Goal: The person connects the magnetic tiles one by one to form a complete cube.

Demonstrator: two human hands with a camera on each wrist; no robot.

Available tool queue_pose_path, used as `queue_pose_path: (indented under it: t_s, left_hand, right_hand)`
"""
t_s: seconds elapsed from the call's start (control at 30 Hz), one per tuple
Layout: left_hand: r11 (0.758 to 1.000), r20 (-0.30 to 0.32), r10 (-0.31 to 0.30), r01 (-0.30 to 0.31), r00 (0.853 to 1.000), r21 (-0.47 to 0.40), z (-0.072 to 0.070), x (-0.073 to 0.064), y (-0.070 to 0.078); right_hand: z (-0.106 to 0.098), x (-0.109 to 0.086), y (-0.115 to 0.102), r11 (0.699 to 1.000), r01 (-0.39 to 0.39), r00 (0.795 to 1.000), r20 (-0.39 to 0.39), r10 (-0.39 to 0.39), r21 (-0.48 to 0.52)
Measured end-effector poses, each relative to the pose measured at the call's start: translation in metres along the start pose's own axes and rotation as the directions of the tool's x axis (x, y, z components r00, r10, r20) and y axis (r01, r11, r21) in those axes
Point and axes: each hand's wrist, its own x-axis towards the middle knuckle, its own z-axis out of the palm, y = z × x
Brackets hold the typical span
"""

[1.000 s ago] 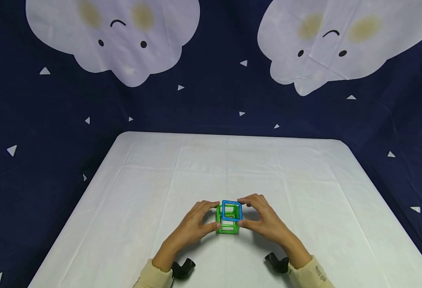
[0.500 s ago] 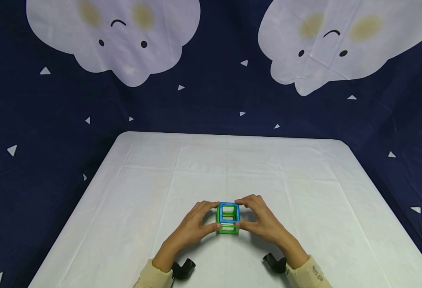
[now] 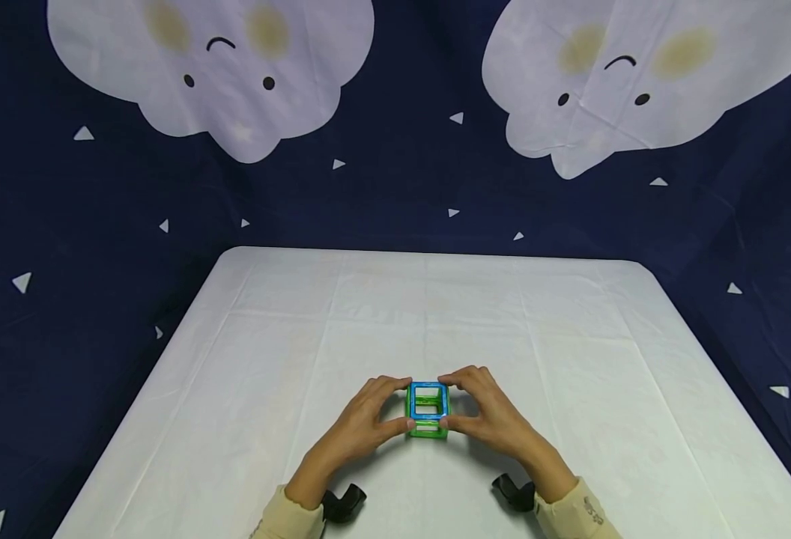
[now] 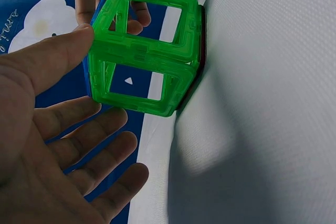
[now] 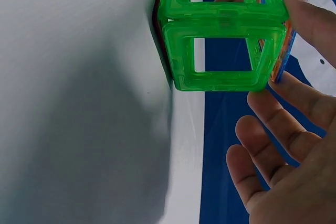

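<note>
A cube of green see-through magnetic tiles (image 4: 139, 48) stands on the white table. Lying over its top is a blue square magnetic tile (image 3: 429, 385), seen edge-on in the right wrist view. My left hand (image 3: 362, 421) holds the cube's left side near the top between thumb and index finger, its other fingers spread apart. From the right, my right hand (image 3: 503, 419) pinches the blue tile between thumb and index finger at its edge. A dark red piece (image 4: 202, 40) shows along the cube's bottom, against the table.
The white-covered table (image 3: 288, 299) stretches out around the cube. Behind it hangs a dark blue cloth (image 3: 395, 187) with white clouds and triangles. Black straps with mounts (image 3: 344, 503) sit at both wrists.
My right hand has moved slightly left and down with the blue tile, which went from offset to lined up over the cube's top. My left hand has stayed in place.
</note>
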Motion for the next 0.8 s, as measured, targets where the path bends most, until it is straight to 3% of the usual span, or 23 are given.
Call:
queue_pose_path:
  t_s: [0.6,0.8]
  left_hand:
    - [1.000,0.002,0.010,-0.010,1.000,0.011,0.000,0.000,0.000]
    - [1.000,-0.037,-0.011,0.012,0.999,0.025,-0.009,0.000,0.002]
  right_hand:
    - [-0.001,-0.003,0.001,0.999,-0.050,0.999,0.005,0.050,-0.014]
    - [-0.010,-0.004,0.003,0.997,-0.067,0.995,-0.080,0.064,-0.036]
